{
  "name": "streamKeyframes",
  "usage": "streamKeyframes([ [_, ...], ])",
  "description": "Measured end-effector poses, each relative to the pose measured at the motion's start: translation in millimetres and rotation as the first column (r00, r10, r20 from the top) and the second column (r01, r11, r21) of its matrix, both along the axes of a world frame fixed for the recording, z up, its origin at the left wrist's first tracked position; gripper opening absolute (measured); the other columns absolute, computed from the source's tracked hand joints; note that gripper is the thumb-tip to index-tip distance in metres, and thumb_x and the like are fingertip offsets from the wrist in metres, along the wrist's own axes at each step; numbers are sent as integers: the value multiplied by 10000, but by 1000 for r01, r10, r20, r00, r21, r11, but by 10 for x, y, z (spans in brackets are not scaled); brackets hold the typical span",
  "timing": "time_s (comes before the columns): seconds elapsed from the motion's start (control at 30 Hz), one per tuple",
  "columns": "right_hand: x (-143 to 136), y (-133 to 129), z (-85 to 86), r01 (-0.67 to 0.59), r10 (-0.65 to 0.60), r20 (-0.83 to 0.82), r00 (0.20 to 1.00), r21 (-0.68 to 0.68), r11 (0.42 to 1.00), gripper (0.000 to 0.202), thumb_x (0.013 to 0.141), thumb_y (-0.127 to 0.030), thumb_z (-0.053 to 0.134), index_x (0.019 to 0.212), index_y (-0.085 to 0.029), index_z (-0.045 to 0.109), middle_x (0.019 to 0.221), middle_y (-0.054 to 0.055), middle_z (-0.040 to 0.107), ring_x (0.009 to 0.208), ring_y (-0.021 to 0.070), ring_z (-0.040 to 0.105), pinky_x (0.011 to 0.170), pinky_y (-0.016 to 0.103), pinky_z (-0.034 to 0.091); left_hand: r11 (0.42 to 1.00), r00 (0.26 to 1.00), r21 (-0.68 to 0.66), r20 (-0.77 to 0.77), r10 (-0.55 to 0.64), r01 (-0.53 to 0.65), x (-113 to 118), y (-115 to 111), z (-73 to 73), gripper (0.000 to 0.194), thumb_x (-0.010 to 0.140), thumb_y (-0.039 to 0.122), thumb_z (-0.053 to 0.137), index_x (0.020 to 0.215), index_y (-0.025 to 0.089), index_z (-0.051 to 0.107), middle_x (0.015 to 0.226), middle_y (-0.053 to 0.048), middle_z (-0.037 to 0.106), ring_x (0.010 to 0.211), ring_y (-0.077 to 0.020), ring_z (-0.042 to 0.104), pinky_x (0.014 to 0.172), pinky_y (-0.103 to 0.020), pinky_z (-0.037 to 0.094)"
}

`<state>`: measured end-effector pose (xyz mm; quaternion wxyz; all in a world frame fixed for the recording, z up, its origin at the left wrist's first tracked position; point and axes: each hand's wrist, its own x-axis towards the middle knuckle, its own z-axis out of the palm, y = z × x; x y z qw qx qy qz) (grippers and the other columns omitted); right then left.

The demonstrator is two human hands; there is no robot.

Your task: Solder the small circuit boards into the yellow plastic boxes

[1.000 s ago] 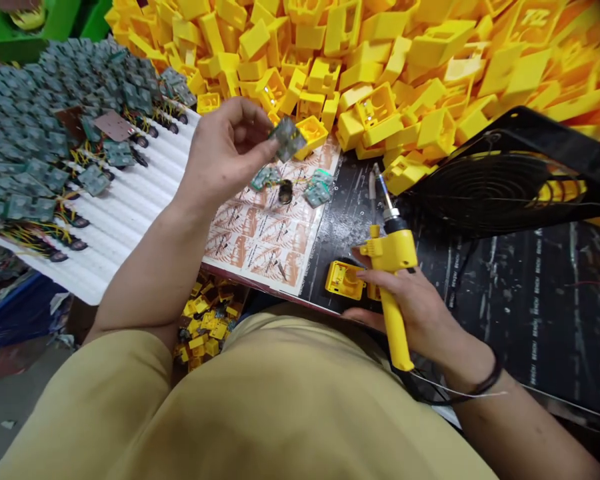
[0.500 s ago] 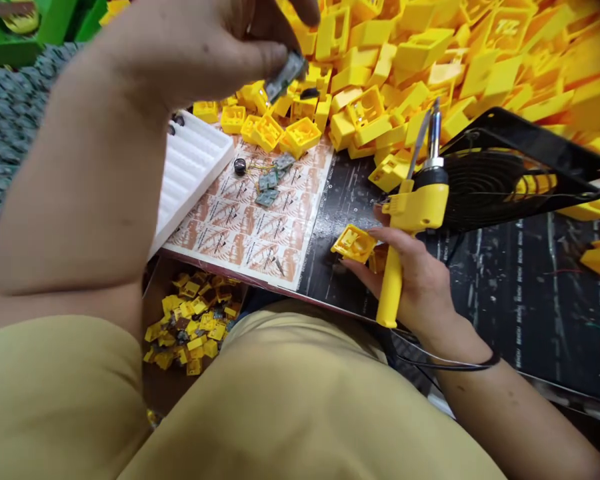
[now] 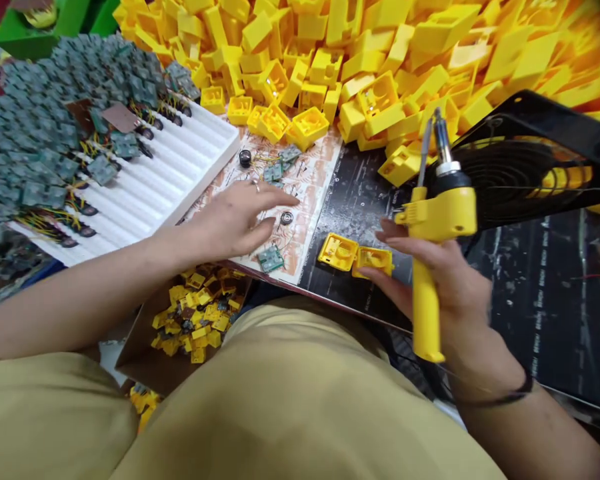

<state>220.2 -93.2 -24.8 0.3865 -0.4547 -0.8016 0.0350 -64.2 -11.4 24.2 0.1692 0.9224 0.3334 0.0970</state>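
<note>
While the far left is packed with a crowd of circuit boards [image 3: 35, 143], the grooves of the white foam tray [image 3: 200, 143] beneath them lie open toward its right edge, which borders a leaf-patterned sheet [image 3: 305, 233]. Below the near table edge stands a carton [image 3: 145, 357] of yellow pieces [image 3: 200, 320]. The left hand [image 3: 245, 217] hovers low over the sheet, or rests on it, I cannot tell which, its fingers spread with nothing visible between them; a round black component [image 3: 287, 218] lies just beside the fingertips, and a green circuit board [image 3: 271, 259] sits close to the near edge. Farther off are more wired boards [image 3: 274, 173]. Right of the sheet, a strip of black tabletop [image 3: 350, 200] gives room up to the heap of yellow housings [image 3: 380, 60]; near its front edge lie two yellow shell halves [image 3: 338, 251], side by side. The right hand [image 3: 445, 280] has its fingers wrapped around a yellow soldering gun [image 3: 443, 213], tip pointing away, near a black fan [image 3: 530, 160]. Half a second ago the left hand was raised before the heap gripping a board, the spot near the sheet's edge was bare, and the soldering gun stood farther left.
</note>
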Motion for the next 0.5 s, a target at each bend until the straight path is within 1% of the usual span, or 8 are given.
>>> streamKeyframes([
  [0.03, 27, -27, 51, 25, -24, -7, 1000, 32, 999, 412, 792, -206, 763, 1157, -238, 574, 1029, 46, 719, 910, 210, 710, 884, 374, 571, 995, 994, -4, -27, 102, -102, -12, -8, 11, 327, 902, 234, 457, 1138, 199, 680, 1155, -58, 709, 1047, -207, 648, 947, -367, 464],
  [0.07, 52, -54, 100, 43, -43, -6, 999, 82, 996, 351, 785, -179, 765, 1091, -241, 603, 917, 10, 725, 791, 174, 709, 807, 317, 579, 986, 983, 5, -71, 167, -168, -7, -25, 11, 314, 904, 313, 476, 1094, 199, 699, 1091, -55, 721, 1004, -223, 648, 933, -387, 458],
  [0.13, 101, -107, 183, 58, -61, 14, 998, 176, 983, 290, 740, -137, 797, 964, -232, 639, 713, -47, 687, 588, 115, 652, 656, 231, 554, 970, 960, 66, -143, 242, -234, 43, -92, -35, 336, 883, 444, 514, 999, 209, 725, 1011, -55, 720, 982, -258, 629, 939, -437, 427],
  [0.2, 156, -157, 226, 59, -72, 45, 996, 242, 968, 294, 685, -137, 838, 901, -214, 653, 619, -67, 652, 501, 91, 606, 564, 195, 513, 942, 933, 175, -172, 317, -287, 118, -196, -141, 407, 849, 543, 542, 951, 194, 726, 994, -80, 709, 991, -291, 603, 945, -480, 399],
  [0.27, 208, -195, 225, 75, -93, 66, 994, 231, 970, 283, 695, -184, 840, 916, -212, 665, 628, -58, 670, 511, 100, 622, 548, 202, 503, 905, 910, 276, -171, 378, -324, 194, -309, -277, 460, 817, 596, 571, 913, 169, 713, 975, -106, 703, 987, -310, 587, 940, -500, 384],
  [0.33, 245, -214, 198, 63, -79, 82, 994, 182, 981, 228, 756, -232, 801, 943, -229, 671, 654, -53, 687, 533, 111, 640, 559, 216, 507, 875, 902, 342, -140, 409, -344, 256, -400, -407, 398, 825, 547, 596, 874, 165, 699, 930, -107, 706, 951, -305, 586, 912, -495, 382],
  [0.43, 270, -230, 158, -12, 1, 76, 997, 138, 990, 169, 853, -263, 709, 1018, -245, 676, 672, -49, 692, 577, 114, 659, 601, 217, 524, 853, 917, 366, 5, 399, -373, 288, -462, -529, 192, 890, 348, 575, 842, 201, 690, 921, -59, 729, 924, -265, 593, 905, -474, 369],
  [0.5, 288, -272, 155, 11, -15, 41, 999, 90, 996, 313, 910, -367, 630, 1205, -261, 633, 723, -30, 706, 627, 131, 678, 618, 232, 540, 856, 926, 354, 133, 352, -377, 269, -455, -556, 150, 912, 267, 563, 836, 226, 686, 964, -14, 746, 944, -229, 608, 960, -465, 345],
])
